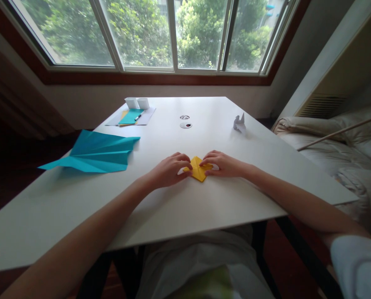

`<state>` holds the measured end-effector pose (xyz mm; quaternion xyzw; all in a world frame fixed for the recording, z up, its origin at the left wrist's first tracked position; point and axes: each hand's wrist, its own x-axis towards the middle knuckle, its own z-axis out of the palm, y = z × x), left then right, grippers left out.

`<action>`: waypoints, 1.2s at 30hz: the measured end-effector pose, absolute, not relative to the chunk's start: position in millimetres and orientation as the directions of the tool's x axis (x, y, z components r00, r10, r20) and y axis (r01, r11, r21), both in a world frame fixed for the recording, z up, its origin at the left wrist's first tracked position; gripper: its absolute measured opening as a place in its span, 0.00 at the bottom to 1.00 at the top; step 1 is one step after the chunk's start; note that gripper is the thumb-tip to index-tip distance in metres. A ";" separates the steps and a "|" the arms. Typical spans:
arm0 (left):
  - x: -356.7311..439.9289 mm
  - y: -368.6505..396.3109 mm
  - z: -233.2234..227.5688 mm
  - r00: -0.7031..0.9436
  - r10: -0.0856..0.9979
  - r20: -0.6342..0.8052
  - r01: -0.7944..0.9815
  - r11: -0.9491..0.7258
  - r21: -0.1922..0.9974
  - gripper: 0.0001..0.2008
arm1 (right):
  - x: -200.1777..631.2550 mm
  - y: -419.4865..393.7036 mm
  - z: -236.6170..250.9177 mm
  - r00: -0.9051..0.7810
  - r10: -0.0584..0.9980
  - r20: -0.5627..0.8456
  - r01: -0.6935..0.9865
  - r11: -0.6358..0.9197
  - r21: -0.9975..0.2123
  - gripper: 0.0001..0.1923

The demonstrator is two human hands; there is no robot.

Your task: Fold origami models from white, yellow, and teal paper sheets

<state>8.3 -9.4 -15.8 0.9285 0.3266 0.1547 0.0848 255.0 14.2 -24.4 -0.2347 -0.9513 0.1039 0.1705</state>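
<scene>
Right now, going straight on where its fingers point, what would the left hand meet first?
The yellow folded paper, at the fingertips of the left hand; then probably the right hand, though depth is unclear.

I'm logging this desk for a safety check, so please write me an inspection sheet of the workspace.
Surface: white table, in front of the person.
Job's things: folded yellow paper, flat on the table between the hands.
Clutter: blue paper plane at left; pen, loose sheets and white containers at far left; two round pieces in the middle; grey paper figure at right.
Hands: left hand at the paper's left side, right hand at its right; a firm grip cannot be confirmed.
Cables: nothing seen.
Surroundings: window ahead; padded seat at right, with a stick across it.
</scene>
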 end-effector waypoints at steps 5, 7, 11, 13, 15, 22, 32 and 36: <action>9.2 -9.3 -15.3 0.758 0.620 0.203 0.570 -0.781 0.257 0.09 | 259.3 16.7 -21.9 -0.848 0.454 0.273 0.371 0.877 -0.306 0.21; 9.9 -9.7 -15.7 0.752 0.625 0.207 0.578 -0.778 0.248 0.10 | 259.1 17.8 -22.0 -0.847 0.451 0.280 0.367 0.878 -0.306 0.19; 11.0 -10.3 -15.8 0.741 0.631 0.229 0.585 -0.775 0.240 0.10 | 257.5 17.9 -21.2 -0.857 0.436 0.274 0.354 0.885 -0.302 0.15; 11.5 -9.9 -16.3 0.735 0.630 0.249 0.582 -0.776 0.243 0.10 | 257.0 17.0 -20.2 -0.852 0.449 0.269 0.364 0.878 -0.312 0.15; 11.8 -8.9 -17.5 0.728 0.632 0.266 0.582 -0.774 0.247 0.11 | 256.8 16.0 -19.3 -0.843 0.467 0.268 0.377 0.867 -0.325 0.15; 12.7 -3.4 -25.3 0.592 0.749 0.297 0.674 -0.663 0.327 0.10 | 253.6 16.1 -23.7 -0.772 0.556 0.307 0.428 0.813 -0.396 0.13; 17.1 1.0 -31.0 0.486 0.827 0.283 0.680 -0.561 0.472 0.11 | 246.1 17.4 -33.1 -0.546 0.777 0.314 0.573 0.620 -0.537 0.12; 16.4 1.1 -34.6 0.502 0.790 0.351 0.702 -0.610 0.368 0.13 | 244.9 18.0 -34.5 -0.533 0.786 0.314 0.571 0.608 -0.552 0.16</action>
